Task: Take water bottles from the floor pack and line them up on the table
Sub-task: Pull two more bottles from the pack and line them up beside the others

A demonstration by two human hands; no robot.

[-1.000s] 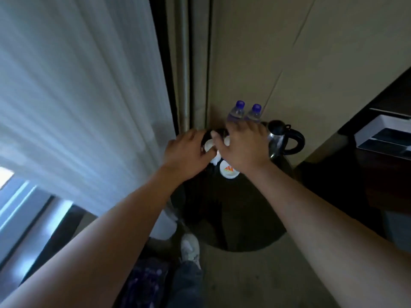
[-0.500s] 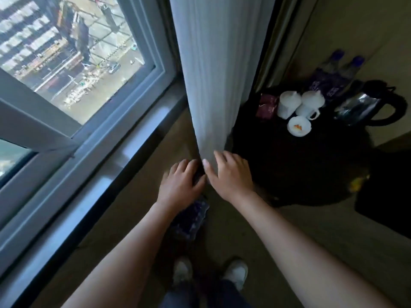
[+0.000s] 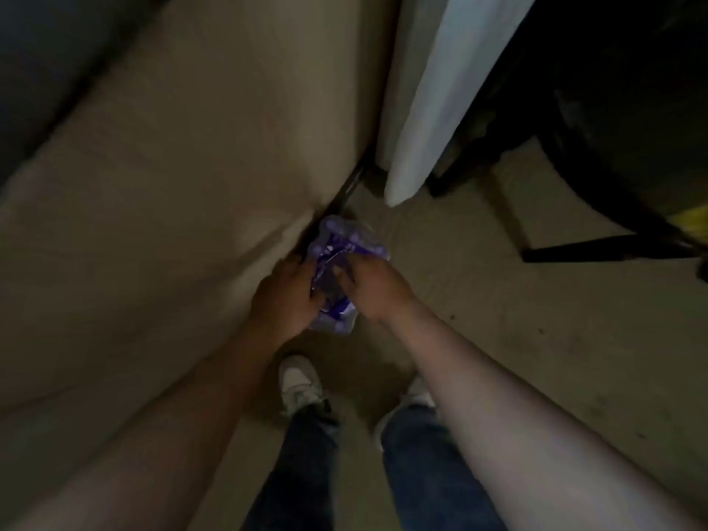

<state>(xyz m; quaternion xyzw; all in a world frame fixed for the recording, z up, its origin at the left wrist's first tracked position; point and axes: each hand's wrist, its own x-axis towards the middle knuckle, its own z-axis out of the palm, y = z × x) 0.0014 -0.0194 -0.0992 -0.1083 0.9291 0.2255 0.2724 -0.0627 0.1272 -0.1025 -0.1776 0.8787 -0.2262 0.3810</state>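
Observation:
A plastic-wrapped pack of water bottles with purple caps and labels sits on the beige floor beside a low wall. My left hand presses against the pack's left side. My right hand has its fingers down in the wrap on the right side. Both hands cover the pack's middle, and the frame is dim and blurred, so I cannot make out single bottles or whether a hand grips one. The table top is out of view; only its dark round base shows at upper right.
A white curtain hangs down just beyond the pack. A beige wall panel fills the left. The table's dark legs cross the floor at right. My white shoes stand directly below the pack.
My head has tipped from the table and window down to the floor. Both hands dropped from the curtain's edge onto the bottle pack.

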